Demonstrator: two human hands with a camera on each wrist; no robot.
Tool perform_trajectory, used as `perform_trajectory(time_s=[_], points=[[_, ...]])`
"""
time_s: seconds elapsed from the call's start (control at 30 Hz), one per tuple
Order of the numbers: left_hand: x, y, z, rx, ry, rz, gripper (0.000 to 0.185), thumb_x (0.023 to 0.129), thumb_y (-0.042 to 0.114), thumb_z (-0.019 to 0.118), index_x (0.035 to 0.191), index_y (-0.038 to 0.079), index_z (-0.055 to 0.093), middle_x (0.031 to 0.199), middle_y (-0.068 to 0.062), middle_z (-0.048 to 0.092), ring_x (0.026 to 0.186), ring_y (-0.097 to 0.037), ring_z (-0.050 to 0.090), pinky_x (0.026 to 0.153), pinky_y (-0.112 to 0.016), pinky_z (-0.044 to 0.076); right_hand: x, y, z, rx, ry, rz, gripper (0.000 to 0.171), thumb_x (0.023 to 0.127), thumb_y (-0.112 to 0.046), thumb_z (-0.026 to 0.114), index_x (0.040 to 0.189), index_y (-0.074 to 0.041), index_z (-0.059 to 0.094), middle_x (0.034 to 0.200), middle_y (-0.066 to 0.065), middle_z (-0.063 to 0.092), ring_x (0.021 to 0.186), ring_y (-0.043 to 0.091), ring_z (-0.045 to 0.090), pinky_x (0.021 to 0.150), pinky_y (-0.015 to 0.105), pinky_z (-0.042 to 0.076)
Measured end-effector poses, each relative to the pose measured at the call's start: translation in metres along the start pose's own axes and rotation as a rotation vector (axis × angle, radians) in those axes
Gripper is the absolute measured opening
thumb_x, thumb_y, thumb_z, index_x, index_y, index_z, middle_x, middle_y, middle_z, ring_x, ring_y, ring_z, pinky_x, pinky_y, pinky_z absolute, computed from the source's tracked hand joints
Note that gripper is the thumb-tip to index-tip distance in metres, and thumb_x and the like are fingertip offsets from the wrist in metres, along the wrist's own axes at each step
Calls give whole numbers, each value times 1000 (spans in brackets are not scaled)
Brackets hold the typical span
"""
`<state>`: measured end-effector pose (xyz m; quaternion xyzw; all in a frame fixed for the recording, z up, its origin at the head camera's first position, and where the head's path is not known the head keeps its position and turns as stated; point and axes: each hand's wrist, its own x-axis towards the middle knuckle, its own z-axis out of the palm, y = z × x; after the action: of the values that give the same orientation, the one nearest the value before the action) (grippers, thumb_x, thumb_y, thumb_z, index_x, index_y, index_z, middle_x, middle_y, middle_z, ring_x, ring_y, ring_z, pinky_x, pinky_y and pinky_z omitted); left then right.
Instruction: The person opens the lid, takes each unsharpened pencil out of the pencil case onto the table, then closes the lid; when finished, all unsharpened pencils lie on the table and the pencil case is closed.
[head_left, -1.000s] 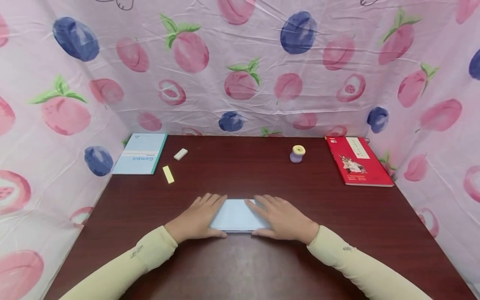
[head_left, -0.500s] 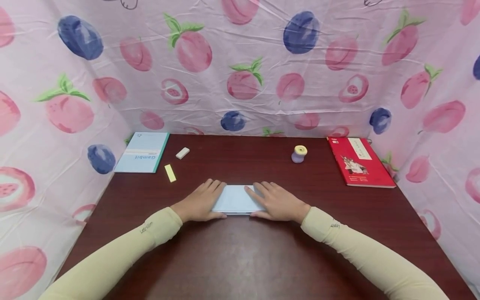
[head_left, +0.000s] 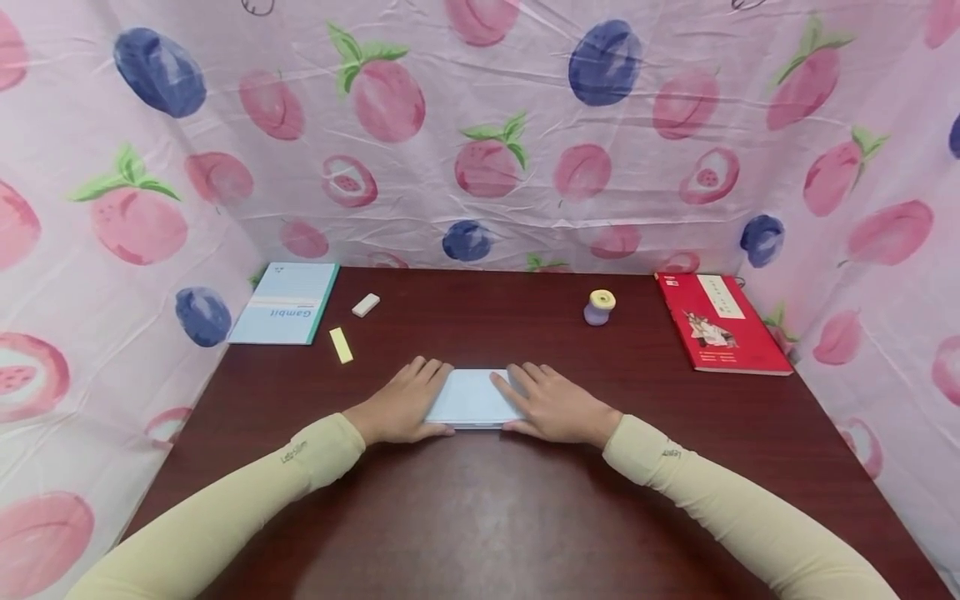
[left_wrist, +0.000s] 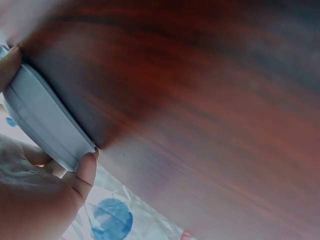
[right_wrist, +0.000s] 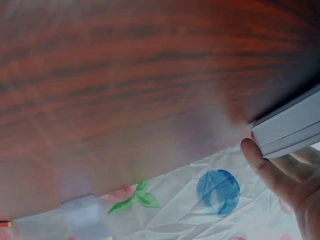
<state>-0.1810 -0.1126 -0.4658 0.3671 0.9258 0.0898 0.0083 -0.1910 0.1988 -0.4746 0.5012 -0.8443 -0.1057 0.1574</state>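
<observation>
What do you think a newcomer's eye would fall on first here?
Most likely the pink-and-white fruit-print cloth rising behind and beside the dark reddish-brown, wood-grained table. Next, perhaps, the bright red rectangular book at the table's far right corner. At the middle, the left hand and right hand grip a flat, pale-blue rectangular box-like object by its two ends.

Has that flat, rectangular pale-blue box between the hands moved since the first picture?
Yes, forward: the flat, rectangular pale-blue box now sits nearer the slim, flat yellow strip in the head view.
</observation>
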Motion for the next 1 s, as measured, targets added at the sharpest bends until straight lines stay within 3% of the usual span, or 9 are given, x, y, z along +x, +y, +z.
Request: perform_trajectory(time_s=[0.17, 0.3, 0.43, 0.57, 0.7, 0.83, 0.93, 1.0], points=[[4, -3, -2, -32, 21, 10, 94, 92, 58, 78, 154, -2, 41, 143, -16, 53, 119, -28, 46, 106, -46, 46, 1, 7, -8, 43, -34, 32, 72, 109, -57, 52, 160, -7, 46, 140, 19, 62, 117, 33, 66, 100, 46, 58], [6, -7, -3, -74, 15, -35, 98, 88, 58, 83, 156, 2, 41, 145, -13, 53, 122, -26, 47, 107, -44, 46, 5, 13, -16, 127, -79, 77, 72, 107, -55, 56, 163, -10, 44, 146, 18, 63, 126, 32, 67, 105, 46, 58], [4, -9, -3, -153, -2, -89, 105, 84, 57, 87, 161, 3, 39, 149, -14, 52, 129, -27, 47, 110, -44, 48, 7, 14, -15, 139, -86, 86, 73, 107, -57, 54, 163, -12, 44, 149, 17, 62, 127, 31, 67, 105, 45, 59], [-2, -11, -3, -285, -24, -143, 116, 80, 54, 92, 166, 3, 33, 153, -16, 47, 135, -29, 46, 111, -45, 50, 6, 13, -10, 132, -8, 88, 71, 104, -58, 60, 157, -11, 53, 146, 16, 67, 125, 29, 71, 98, 43, 62], [-11, -12, -5, -414, -35, -214, 117, 81, 47, 93, 168, 4, 29, 152, -17, 44, 136, -29, 44, 111, -47, 51, 3, 10, -8, 155, 125, 93, 62, 98, -56, 71, 140, -10, 68, 134, 15, 74, 116, 27, 76, 85, 42, 65], [-15, -14, -6, -444, -24, -251, 115, 81, 45, 94, 167, 4, 30, 148, -18, 49, 135, -32, 44, 111, -49, 50, 0, 9, -10, 220, 238, 81, 52, 94, -47, 79, 128, -9, 73, 123, 14, 78, 106, 25, 79, 79, 40, 66], [-16, -13, -7, -444, -14, -262, 117, 79, 47, 95, 167, 4, 31, 151, -17, 51, 137, -34, 45, 114, -52, 49, -5, 11, -14, 308, 291, 76, 45, 94, -37, 78, 129, -7, 74, 123, 14, 78, 106, 24, 79, 82, 41, 66], [-16, -12, -7, -460, -15, -283, 119, 77, 47, 96, 168, 6, 29, 158, -17, 49, 144, -37, 43, 121, -57, 42, -8, 13, -18, 396, 313, 94, 42, 94, -28, 78, 130, -6, 74, 125, 12, 78, 107, 23, 79, 85, 41, 66]])
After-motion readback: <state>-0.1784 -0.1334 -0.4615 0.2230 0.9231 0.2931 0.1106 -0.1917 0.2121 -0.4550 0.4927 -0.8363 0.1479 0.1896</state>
